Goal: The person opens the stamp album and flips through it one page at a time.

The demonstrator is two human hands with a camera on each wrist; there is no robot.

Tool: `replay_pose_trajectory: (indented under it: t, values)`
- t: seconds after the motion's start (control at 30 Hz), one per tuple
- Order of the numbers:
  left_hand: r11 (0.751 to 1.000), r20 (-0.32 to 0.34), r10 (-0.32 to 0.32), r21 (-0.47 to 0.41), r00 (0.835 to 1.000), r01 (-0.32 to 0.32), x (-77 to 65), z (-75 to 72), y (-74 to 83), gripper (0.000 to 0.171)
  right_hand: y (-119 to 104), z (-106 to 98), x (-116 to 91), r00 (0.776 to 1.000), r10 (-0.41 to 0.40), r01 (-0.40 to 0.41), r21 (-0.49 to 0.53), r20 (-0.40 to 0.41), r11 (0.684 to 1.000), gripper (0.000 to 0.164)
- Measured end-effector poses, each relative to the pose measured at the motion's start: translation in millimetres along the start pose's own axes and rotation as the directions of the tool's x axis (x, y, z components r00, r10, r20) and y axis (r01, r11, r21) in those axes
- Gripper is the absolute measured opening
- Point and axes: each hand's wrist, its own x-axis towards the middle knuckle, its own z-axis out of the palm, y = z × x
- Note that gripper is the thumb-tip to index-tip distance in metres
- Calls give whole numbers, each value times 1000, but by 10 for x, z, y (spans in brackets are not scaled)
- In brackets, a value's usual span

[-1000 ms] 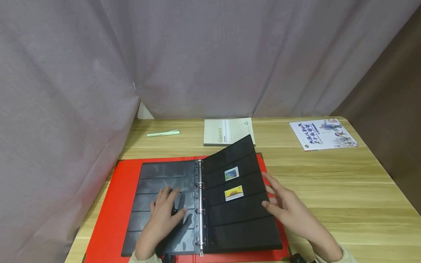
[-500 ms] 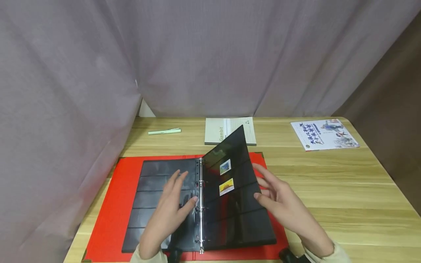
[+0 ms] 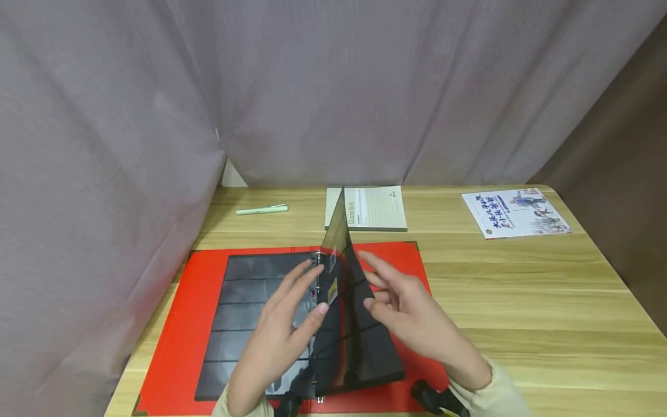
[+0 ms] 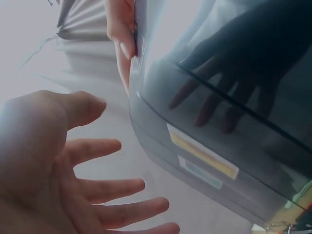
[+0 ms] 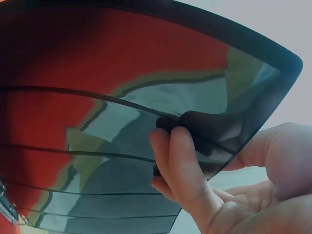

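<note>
A red stamp album lies spread on the table, its metal ring spine partly behind my left hand. My right hand pinches the outer edge of a black stamp page, which stands steeply raised from the rings. In the right wrist view, fingers press the page's glossy back. A yellow stamp and a bluish stamp sit in its strips. My left hand, fingers spread and holding nothing, hovers over the flat left page, facing the raised one.
A notebook lies at the back of the table, partly behind the raised page's top corner. To its left is a pale green pen. A white illustrated booklet lies at the back right. Grey curtain hangs behind.
My right hand has swung the stamp page leftward and up to a steeper angle. The left hand has lifted off the left page and shifted right toward the rings.
</note>
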Motion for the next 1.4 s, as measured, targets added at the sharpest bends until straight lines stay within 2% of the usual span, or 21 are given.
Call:
replay_pose_trajectory:
  t: [0.23,0.47,0.73,1.0,1.17,1.4]
  values:
    - [994,-66,87,-61,994,-91,-8,-29,78,53,-41,86,87,998,-16,15,21,52,1000,66]
    - [990,-60,86,-104,994,-92,-21,-68,114,55,-77,231,198,993,-21,17,31,115,999,64]
    - [990,-128,104,-86,986,-116,-74,-125,27,52,-84,408,324,986,-48,44,27,161,999,59]
    - [991,-178,115,-54,977,-126,-158,-217,-54,50,-38,480,370,980,-35,53,-88,196,995,57]
    - [993,-233,108,-14,966,-115,-219,-310,-105,45,28,475,387,980,-18,45,-129,197,991,55]
    - [990,-288,124,-31,950,-139,-350,-464,-246,44,255,391,404,990,20,17,-263,137,965,55]
